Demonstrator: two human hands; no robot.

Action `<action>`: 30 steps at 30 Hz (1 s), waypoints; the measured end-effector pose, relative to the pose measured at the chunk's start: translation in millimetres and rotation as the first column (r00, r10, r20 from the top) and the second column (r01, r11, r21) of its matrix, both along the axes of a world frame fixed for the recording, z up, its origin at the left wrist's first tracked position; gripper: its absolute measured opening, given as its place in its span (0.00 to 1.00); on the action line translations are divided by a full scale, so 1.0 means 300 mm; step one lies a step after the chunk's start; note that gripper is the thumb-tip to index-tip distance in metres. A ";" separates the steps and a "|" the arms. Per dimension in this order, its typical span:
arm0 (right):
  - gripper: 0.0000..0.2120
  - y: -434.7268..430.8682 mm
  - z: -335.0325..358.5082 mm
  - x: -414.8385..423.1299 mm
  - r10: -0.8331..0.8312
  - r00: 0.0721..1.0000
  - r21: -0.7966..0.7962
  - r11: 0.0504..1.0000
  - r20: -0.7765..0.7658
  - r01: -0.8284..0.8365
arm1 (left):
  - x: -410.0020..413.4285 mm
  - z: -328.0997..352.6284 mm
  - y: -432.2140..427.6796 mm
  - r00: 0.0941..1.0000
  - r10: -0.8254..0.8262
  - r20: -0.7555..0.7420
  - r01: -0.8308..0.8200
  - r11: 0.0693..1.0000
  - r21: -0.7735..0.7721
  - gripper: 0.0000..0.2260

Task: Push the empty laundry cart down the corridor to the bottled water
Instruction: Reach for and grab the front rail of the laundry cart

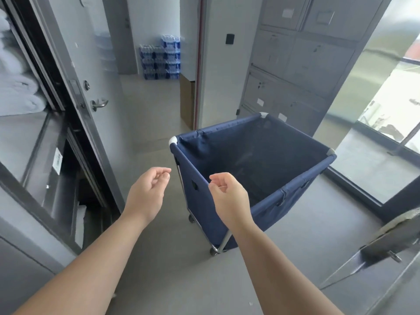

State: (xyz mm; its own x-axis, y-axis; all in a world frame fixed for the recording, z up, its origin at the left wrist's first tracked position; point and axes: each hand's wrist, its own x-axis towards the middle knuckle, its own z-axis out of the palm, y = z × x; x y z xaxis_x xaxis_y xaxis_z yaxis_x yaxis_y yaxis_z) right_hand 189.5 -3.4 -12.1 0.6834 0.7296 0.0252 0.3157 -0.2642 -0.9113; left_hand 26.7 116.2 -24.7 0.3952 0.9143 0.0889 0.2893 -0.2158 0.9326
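Both hands empty, nothing gripped. Left hand (147, 192) has fingers loosely curled, thumb near the fingertips, hanging in air left of the cart. Right hand (229, 196) is the same loose curl, in front of the near-left corner of the laundry cart (261, 173); can't tell if it brushes the rim, but it isn't closed on it.

Just past the right fingers: blue fabric cart, empty inside, on casters, skewed to the corridor. Door (91, 87) stands open left of the left hand, grey cabinets (293, 64) beyond the cart on the right. Bottled water (160, 59) is stacked at the corridor's far end, well beyond both hands, up and left of the cart.

Step looks like: reach for the rim, push not started. Next, probably: close both hands on the near rim, swing the cart left to line up, then push straight, minding the door edge.
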 end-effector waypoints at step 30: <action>0.09 0.335 -0.345 0.489 -0.142 0.981 -0.225 0.959 0.135 0.170 | 0.637 -0.185 0.443 0.950 -0.286 -0.126 0.288 0.958 0.005 0.09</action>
State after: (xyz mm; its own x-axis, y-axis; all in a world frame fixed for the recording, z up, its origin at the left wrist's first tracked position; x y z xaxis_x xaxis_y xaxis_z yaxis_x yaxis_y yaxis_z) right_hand 336.3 96.9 -115.5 0.7919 0.6088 -0.0478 0.3533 -0.5206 -0.7773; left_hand 217.9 249.2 -80.3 0.6498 0.7589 0.0426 0.3240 -0.3272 0.8877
